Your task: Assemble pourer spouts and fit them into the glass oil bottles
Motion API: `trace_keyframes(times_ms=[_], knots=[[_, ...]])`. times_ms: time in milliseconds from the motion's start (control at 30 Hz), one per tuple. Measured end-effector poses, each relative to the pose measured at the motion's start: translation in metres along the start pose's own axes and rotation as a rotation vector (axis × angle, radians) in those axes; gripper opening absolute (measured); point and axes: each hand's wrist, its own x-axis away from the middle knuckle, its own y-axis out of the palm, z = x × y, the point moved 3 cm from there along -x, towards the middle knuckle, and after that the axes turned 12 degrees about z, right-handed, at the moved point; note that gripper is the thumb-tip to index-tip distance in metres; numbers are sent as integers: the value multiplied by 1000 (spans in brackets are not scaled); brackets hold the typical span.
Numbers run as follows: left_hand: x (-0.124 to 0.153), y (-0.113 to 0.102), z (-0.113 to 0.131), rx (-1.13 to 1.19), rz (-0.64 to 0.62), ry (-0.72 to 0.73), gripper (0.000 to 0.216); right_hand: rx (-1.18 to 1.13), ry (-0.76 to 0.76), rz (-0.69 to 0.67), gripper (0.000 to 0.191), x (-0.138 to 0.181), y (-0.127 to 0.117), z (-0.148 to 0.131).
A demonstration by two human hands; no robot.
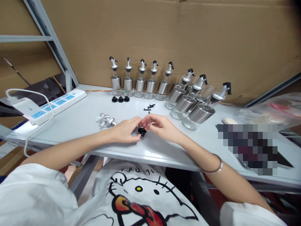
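Near the front edge of the table, my two hands meet over a small black bottle stopper (142, 131). My left hand (125, 131) is closed on it from the left, with thumb and fingers around its side. From the right, my right hand (163, 127) has its fingers bent and pinched at the stopper's top; what lies between them is mostly hidden. Several silver pourer spouts (105, 121) lie just left of my left hand. Beyond my hands are small black flip levers (150, 107). Farther back, three black stoppers (120, 99) stand in a row.
Several glass bottles with steel sleeves (151, 85) and pourer tops line the back and right. A white power strip (58, 105) with a plugged-in charger and cable lies left. At right are a plastic bag (270, 110), a pale oval object (229, 121) and a blurred-out dark item.
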Motion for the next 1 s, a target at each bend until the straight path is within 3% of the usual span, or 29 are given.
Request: trace_keyframes(times_ms=[333,500,633,800,1000], knots=[[0,-2,1,84,15,-41,20,36,-38,6,15,0,-1,-1],[-1,0,-8,434,140,-280,29,161,-122,153,17,-1,-7,-4],[-4,2,-13,720,222,-349,32,162,-17,95,25,-1,-6,-2],[-4,3,-13,873,217,-354,36,124,58,71,29,-1,-4,-2],[-1,7,-10,933,63,-352,39,2,99,21,23,1,-1,0]])
